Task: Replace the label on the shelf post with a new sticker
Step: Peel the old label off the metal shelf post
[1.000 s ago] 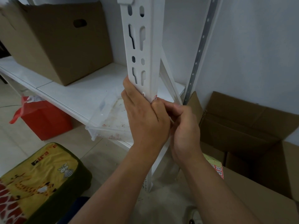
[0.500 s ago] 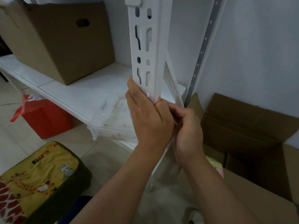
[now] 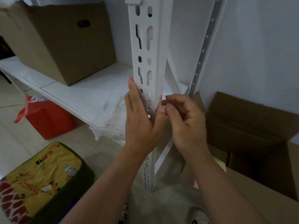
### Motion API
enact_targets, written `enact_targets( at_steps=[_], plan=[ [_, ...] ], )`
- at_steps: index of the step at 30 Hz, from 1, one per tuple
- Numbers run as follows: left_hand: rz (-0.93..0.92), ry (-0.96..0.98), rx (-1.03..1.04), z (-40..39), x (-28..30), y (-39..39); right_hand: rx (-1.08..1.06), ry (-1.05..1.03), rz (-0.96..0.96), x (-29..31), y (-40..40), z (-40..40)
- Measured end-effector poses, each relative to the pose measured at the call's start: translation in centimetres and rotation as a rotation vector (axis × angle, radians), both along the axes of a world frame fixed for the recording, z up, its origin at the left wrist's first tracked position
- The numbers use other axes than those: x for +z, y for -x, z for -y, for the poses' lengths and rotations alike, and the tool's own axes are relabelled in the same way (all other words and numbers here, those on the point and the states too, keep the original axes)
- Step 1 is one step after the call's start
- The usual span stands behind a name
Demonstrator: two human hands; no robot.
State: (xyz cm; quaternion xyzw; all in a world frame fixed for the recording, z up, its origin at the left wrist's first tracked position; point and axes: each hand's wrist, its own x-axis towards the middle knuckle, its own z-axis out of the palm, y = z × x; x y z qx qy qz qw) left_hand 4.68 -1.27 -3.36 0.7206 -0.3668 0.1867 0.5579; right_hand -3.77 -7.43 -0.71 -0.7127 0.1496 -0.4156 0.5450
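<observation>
A white slotted shelf post [image 3: 146, 50] rises through the middle of the head view. My left hand [image 3: 142, 123] lies against its front face, fingers straight along the metal and thumb hooked round the right edge. A red-and-white label [image 3: 160, 100] shows as a thin sliver on the post's right side. My right hand [image 3: 182, 120] is beside it, thumb and forefinger pinched together at the label's lower edge. Most of the label is hidden behind the post's corner.
A white shelf board [image 3: 77, 94] carries a brown cardboard box [image 3: 64, 42] and a clear plastic tray [image 3: 113, 117]. Below stand a red bag [image 3: 48, 118] and a yellow cushion [image 3: 40, 183]. Open cardboard boxes [image 3: 250, 130] fill the right. A grey perforated upright [image 3: 203, 49] runs along the wall.
My right hand has drawn back from under the left hand and now pinches at the post's right edge. My left fingers have straightened and slid up the post's face.
</observation>
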Motion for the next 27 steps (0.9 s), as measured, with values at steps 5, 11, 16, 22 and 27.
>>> enact_targets(
  at_steps=[5, 11, 16, 22, 27],
  plan=[
    [0.019, 0.055, -0.079, -0.9, -0.1, -0.3, -0.073, 0.349, -0.065, -0.3, -0.2, 0.5],
    [0.027, 0.122, -0.098, -1.0, 0.0, -0.4, -0.241, 0.785, -0.086, 0.1, -0.4, 0.5],
    [0.036, 0.157, -0.091, -1.0, 0.7, -0.1, -0.297, 0.915, -0.097, 1.0, -0.4, 0.5],
    [-0.015, 0.213, -0.107, -0.8, 0.9, 0.3, -0.277, 0.894, -0.106, 1.4, -0.7, 0.4],
    [-0.064, 0.283, -0.165, -0.9, 1.0, 0.3, -0.275, 0.874, -0.097, 0.3, -1.0, -0.4]
  ],
)
